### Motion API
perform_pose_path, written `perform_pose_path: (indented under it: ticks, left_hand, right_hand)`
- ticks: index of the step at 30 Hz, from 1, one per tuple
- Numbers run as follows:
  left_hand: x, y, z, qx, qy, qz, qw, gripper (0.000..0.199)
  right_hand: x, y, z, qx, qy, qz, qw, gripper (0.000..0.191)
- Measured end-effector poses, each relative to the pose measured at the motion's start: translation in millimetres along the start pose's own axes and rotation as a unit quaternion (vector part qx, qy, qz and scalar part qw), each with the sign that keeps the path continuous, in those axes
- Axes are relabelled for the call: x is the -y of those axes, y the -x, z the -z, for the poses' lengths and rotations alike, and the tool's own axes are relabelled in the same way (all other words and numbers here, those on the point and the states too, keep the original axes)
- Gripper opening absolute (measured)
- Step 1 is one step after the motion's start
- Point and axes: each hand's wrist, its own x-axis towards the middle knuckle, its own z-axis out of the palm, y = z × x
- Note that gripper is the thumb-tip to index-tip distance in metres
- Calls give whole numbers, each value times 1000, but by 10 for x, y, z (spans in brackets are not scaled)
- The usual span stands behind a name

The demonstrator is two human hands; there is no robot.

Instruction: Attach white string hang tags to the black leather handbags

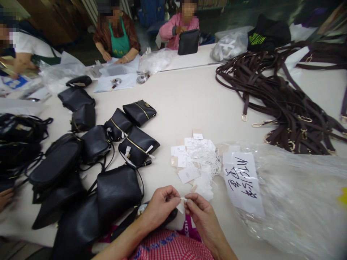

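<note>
My left hand (162, 206) and my right hand (199, 211) are close together near the table's front edge, each with thumb and fingers pinched. Between the fingertips is a small white hang tag (181, 207) with a bit of its string; the fingers hide part of it. Under my left forearm lies a black bag (170, 216), mostly covered by the hand. Just beyond my hands is a pile of hang tags (187, 175) with tangled white strings (204, 153). A larger black bag (118, 189) rests left of my left hand.
Several black zip pouches (139, 144) and bags (58, 162) spread over the left side. At the right are a clear plastic bag (298, 202) with a handwritten paper (244, 184) and a heap of dark brown straps (273, 94). Co-workers sit across the table (184, 94).
</note>
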Motion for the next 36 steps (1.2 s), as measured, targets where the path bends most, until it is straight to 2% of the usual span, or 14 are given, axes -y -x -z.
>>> perform_pose_path:
  ticks: [6,14,23,28,31,34,36]
  left_hand:
    - [26,18,-27,-1,-56,-3,998,14]
    - [51,21,-36,2,-67,-8,998,17]
    - [136,-10,-21,16,-100,-5,995,15]
    - [108,-6,-14,23,-96,0,995,15]
    - [79,1,-5,17,-101,-2,995,18]
    - [71,6,0,-1,-86,8,996,21]
    - [84,3,2,-10,-63,26,998,21]
  right_hand:
    - [-74,-27,67,5,50,34,998,30]
    - [-22,-13,57,-5,125,60,990,28]
    - [-14,-7,69,15,164,74,984,27]
    - [0,-12,63,44,195,75,977,25]
    - [-3,-5,35,39,208,95,973,26]
    - [-15,28,10,11,277,162,947,21]
    - [-13,60,-6,-3,352,230,907,18]
